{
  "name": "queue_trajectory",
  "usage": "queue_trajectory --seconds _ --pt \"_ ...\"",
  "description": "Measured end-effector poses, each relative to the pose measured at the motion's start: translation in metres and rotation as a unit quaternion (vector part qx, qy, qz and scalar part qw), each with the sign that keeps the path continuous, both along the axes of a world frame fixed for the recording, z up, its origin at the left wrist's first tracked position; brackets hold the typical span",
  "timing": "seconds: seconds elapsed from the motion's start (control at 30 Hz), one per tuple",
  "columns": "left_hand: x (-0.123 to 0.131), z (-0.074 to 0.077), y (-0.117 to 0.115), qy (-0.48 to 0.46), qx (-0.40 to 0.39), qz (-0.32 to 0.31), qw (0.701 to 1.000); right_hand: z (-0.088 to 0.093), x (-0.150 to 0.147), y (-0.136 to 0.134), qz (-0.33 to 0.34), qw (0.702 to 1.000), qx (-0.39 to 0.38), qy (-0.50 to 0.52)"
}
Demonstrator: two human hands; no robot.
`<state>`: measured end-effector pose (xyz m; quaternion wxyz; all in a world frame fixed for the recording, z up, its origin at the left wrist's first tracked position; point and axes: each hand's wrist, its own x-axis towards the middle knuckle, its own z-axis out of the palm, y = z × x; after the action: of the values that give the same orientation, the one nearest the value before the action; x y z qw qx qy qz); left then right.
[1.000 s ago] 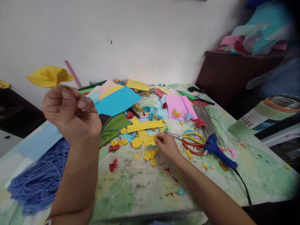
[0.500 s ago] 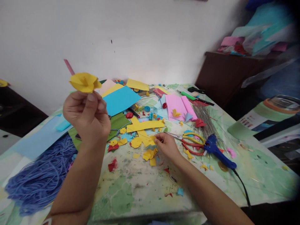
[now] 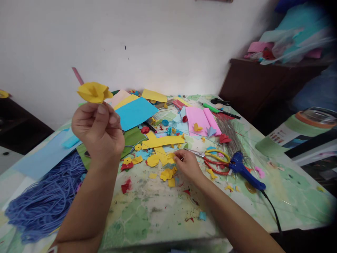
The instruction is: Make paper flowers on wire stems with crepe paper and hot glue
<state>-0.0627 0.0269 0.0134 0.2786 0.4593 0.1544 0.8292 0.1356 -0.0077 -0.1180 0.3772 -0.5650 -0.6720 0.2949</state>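
Observation:
My left hand (image 3: 98, 128) is raised above the table, its thumb and fingers closed on the base of a yellow paper flower (image 3: 94, 92). The petals spread open just over the fingertips. Low over the table, my right hand (image 3: 187, 163) is closed in a pinch. A thin wire (image 3: 165, 154) appears to run leftward from its fingertips across the yellow paper strips (image 3: 163, 141). Close by lie flat yellow paper flower cutouts (image 3: 166, 174). Red-and-yellow handled scissors (image 3: 217, 161) rest right of this hand, touching a blue glue gun (image 3: 246, 171).
A heap of blue cord (image 3: 47, 200) lies at left. Blue card (image 3: 138, 112) and pink paper (image 3: 196, 121) lie toward the back. Thin wires (image 3: 230, 135) are bundled at right, near a green bottle (image 3: 297, 131). The glue gun's cable (image 3: 272, 211) drops over the front edge.
The yellow flower in my left hand has tilted slightly and shifted a little upward. My right hand stays in nearly the same place.

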Motion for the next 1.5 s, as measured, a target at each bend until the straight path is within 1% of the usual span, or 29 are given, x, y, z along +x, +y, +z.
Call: queue_trajectory --seconds 0.17,0.23,0.33,0.4,0.6,0.67,0.73,0.83,0.9,0.93,1.0,1.07,1.1,1.17,1.3,1.4,1.5 --pt "0.002 0.000 -0.001 0.003 0.020 -0.015 1.000 -0.001 0.000 0.000 0.003 1.000 0.007 -0.020" --pt "0.003 0.000 -0.001 0.000 0.016 -0.021 1.000 -0.001 0.000 -0.001 0.003 1.000 0.011 -0.026" --pt "0.004 0.000 -0.002 -0.001 0.017 -0.015 1.000 0.000 -0.001 -0.002 0.003 1.000 0.005 -0.014" --pt "0.007 -0.002 -0.002 -0.002 0.008 -0.012 1.000 0.001 -0.001 -0.002 0.004 1.000 -0.006 0.011" --pt "0.021 -0.010 -0.005 -0.014 -0.032 -0.015 0.999 0.000 -0.003 -0.001 -0.005 0.991 -0.024 0.128" --pt "0.023 -0.012 -0.005 -0.016 -0.047 -0.013 0.999 0.001 -0.005 0.000 -0.008 0.988 -0.020 0.150" --pt "0.023 -0.013 -0.003 -0.021 -0.060 -0.014 0.998 0.002 -0.007 0.000 0.003 0.987 -0.013 0.157" --pt "0.019 -0.012 0.000 -0.037 -0.072 -0.026 0.996 0.005 -0.011 0.001 0.047 0.992 -0.015 0.120" --pt "0.015 -0.011 0.001 -0.053 -0.076 -0.037 0.995 0.006 -0.014 0.001 0.052 0.996 -0.009 0.067" --pt "0.014 -0.010 0.002 -0.062 -0.076 -0.042 0.994 0.006 -0.015 0.002 0.049 0.998 0.005 0.032" --pt "0.011 -0.008 0.002 -0.078 -0.077 -0.053 0.993 0.008 -0.016 0.003 0.045 0.997 0.057 -0.041" --pt "0.009 -0.006 0.002 -0.093 -0.078 -0.063 0.991 0.013 -0.018 0.005 0.056 0.988 0.112 -0.095" --pt "0.009 -0.005 0.002 -0.100 -0.080 -0.067 0.990 0.016 -0.019 0.006 0.061 0.984 0.131 -0.106" --pt "0.007 -0.003 0.001 -0.112 -0.085 -0.075 0.987 0.025 -0.022 0.008 0.066 0.982 0.150 -0.095" --pt "0.009 -0.002 0.000 -0.134 -0.100 -0.100 0.981 0.043 -0.032 0.011 0.067 0.983 0.161 -0.050" --pt "0.015 -0.007 0.000 -0.150 -0.128 -0.122 0.973 0.055 -0.040 0.010 0.066 0.985 0.154 -0.029" --pt "0.022 -0.012 0.001 -0.149 -0.158 -0.143 0.966 0.062 -0.044 0.012 0.060 0.990 0.130 0.015"
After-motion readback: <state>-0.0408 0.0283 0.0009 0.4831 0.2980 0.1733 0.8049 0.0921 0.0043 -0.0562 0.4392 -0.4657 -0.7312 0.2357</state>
